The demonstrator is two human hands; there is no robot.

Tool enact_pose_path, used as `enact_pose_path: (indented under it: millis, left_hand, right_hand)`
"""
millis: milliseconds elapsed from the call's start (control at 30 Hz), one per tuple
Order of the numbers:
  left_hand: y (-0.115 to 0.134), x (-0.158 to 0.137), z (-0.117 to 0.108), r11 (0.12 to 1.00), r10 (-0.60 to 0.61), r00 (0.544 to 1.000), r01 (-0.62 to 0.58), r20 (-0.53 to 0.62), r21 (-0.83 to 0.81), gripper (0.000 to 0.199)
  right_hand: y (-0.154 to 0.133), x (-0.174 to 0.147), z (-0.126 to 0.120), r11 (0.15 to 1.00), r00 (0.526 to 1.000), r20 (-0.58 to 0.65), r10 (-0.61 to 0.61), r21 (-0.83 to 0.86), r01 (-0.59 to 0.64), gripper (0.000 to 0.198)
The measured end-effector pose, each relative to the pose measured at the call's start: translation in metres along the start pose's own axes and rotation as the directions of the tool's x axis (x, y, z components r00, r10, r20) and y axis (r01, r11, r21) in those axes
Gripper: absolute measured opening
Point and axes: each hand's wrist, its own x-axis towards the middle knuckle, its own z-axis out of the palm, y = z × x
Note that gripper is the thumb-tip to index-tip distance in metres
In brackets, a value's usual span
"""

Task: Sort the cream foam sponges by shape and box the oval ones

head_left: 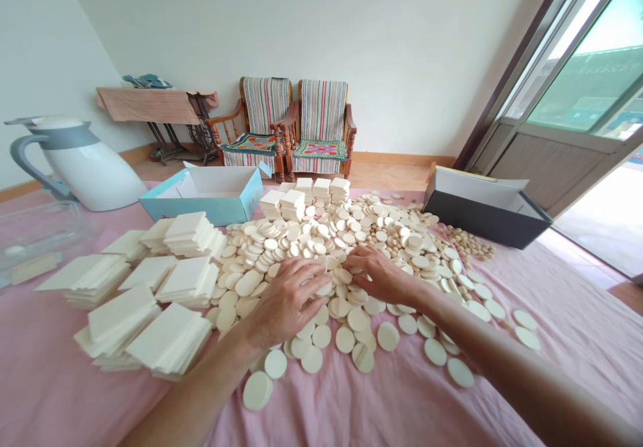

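Pale round wooden discs (359, 320) lie in a wide, loose heap across the middle of the cloth. Over the front of the heap is my left hand (291, 296), its fingers stretched out and somewhat apart, touching the discs below. My right hand (376, 273) is just to its right, the fingers bent inward and the fingertips closed at a small wooden disc (343, 275); the grip is partly hidden. Left of my left hand stand several stacks of pale square wooden pieces (188, 279). More square stacks (293, 204) stand behind the heap.
A pink cloth (281, 413) covers the work surface. At the back are a light blue box (205, 207) and a black box (482, 216), with small wooden beads (472, 242) beside it. A white jug (95, 169) and a clear plastic container (37, 232) are at the left.
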Motion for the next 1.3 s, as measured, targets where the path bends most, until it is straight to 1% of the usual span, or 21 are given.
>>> enact_pose_path:
  millis: [33,67,200,267,333,433,500,567,667,767,833,967,1033,1100,1167,1233,1300]
  left_hand:
    - [0.000,0.000,0.001,1.000,-0.012,1.000,0.012,-0.005,-0.002,0.035]
    - [-0.001,0.000,0.002,1.000,-0.027,1.000,0.027,-0.014,-0.005,0.034]
    - [-0.004,0.001,0.004,0.996,-0.090,0.994,0.090,-0.061,-0.006,0.028]
    - [-0.005,0.001,0.004,0.993,-0.114,0.990,0.114,-0.080,-0.003,0.022]
    - [-0.005,0.001,0.004,0.991,-0.131,0.987,0.131,-0.091,-0.001,0.019]
    - [-0.005,0.001,0.003,0.991,-0.134,0.987,0.135,-0.092,0.003,0.022]
    - [-0.004,0.001,0.002,0.992,-0.122,0.987,0.123,-0.104,0.009,0.024]
    - [-0.002,0.001,0.001,0.995,-0.100,0.989,0.103,-0.110,0.016,0.026]
    - [0.001,0.001,0.000,0.998,-0.049,0.996,0.050,-0.071,0.022,0.032]
    - [0.002,0.002,0.000,1.000,-0.013,0.999,0.013,-0.029,0.021,0.037]
    - [0.000,0.002,0.000,0.999,-0.027,0.999,0.028,-0.047,0.033,0.037]
    - [-0.007,0.001,0.000,0.989,-0.121,0.982,0.131,-0.145,0.062,0.027]
    - [-0.010,0.000,-0.001,0.982,-0.160,0.970,0.175,-0.182,0.070,0.026]
    - [-0.011,0.000,-0.001,0.979,-0.171,0.966,0.189,-0.194,0.081,0.025]
    - [-0.012,-0.001,-0.001,0.978,-0.168,0.967,0.188,-0.192,0.093,0.023]
    - [-0.011,0.000,-0.001,0.979,-0.161,0.968,0.182,-0.193,0.094,0.021]
    - [-0.009,0.000,0.000,0.981,-0.154,0.968,0.173,-0.198,0.085,0.019]
  right_hand:
    - [-0.003,-0.006,-0.005,1.000,0.999,0.032,0.009,0.003,-0.010,0.019]
    - [-0.006,-0.013,-0.010,1.000,0.998,0.057,0.016,0.005,-0.017,0.019]
    - [-0.015,-0.036,-0.030,0.999,0.995,0.096,0.036,-0.042,-0.032,0.023]
    - [-0.014,-0.040,-0.038,0.992,0.987,0.136,0.089,-0.101,-0.076,0.022]
    - [-0.010,-0.038,-0.043,0.985,0.981,0.138,0.139,-0.123,-0.122,0.020]
    - [-0.004,-0.024,-0.038,0.987,0.986,0.062,0.157,-0.032,-0.156,0.020]
    - [-0.003,-0.010,-0.026,0.983,0.984,0.021,0.177,0.035,-0.178,0.021]
    - [-0.006,0.003,-0.012,0.981,0.984,-0.001,0.179,0.077,-0.179,0.027]
    - [-0.017,0.021,0.006,0.984,0.987,-0.033,0.159,0.093,-0.155,0.034]
    - [-0.030,0.040,0.016,0.979,0.981,-0.013,0.193,0.063,-0.192,0.031]
    - [-0.037,0.054,0.018,0.975,0.978,0.011,0.207,0.075,-0.207,0.033]
    - [-0.045,0.080,0.017,0.968,0.988,0.016,0.154,0.196,-0.154,0.044]
    - [-0.045,0.086,0.010,0.954,0.993,0.018,0.114,0.277,-0.114,0.051]
    - [-0.040,0.084,-0.002,0.939,0.994,0.008,0.104,0.330,-0.101,0.050]
    - [-0.030,0.076,-0.015,0.951,0.993,-0.017,0.116,0.289,-0.106,0.035]
    - [-0.018,0.062,-0.025,0.981,0.992,-0.018,0.123,0.156,-0.119,0.020]
    - [-0.006,0.046,-0.026,0.993,0.992,0.031,0.121,0.008,-0.122,0.017]
